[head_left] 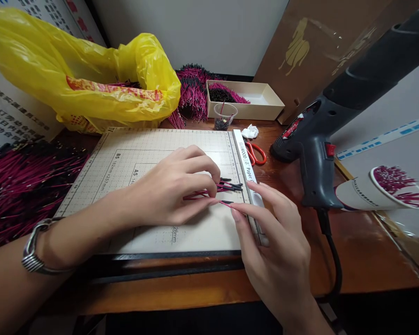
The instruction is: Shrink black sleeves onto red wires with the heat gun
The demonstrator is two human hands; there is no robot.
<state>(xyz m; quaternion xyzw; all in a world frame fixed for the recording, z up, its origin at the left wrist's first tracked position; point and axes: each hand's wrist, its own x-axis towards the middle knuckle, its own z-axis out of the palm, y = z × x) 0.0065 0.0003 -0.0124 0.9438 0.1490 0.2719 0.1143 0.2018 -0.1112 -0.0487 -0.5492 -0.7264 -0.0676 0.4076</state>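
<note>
Above the paper cutter board (202, 237), my left hand (178, 186) is curled with thumb and fingers closed on thin pink wires. A small bunch of black-tipped pink wires (230, 186) sticks out past its fingers toward the right edge of the board. My right hand (277, 232) pinches the end of a single pink wire (226, 204) between thumb and index finger. That wire has a short black sleeve on it and runs across to my left thumb. Exactly what lies under the curled left fingers is hidden.
A heat gun (316, 153) stands at right beside a paper cup (363, 194) of pink pieces. Orange-handled scissors (256, 153), a plastic cup (225, 116), a wire-filled box (258, 111) and a yellow bag (118, 104) lie behind. Piled wires (31, 186) cover the left.
</note>
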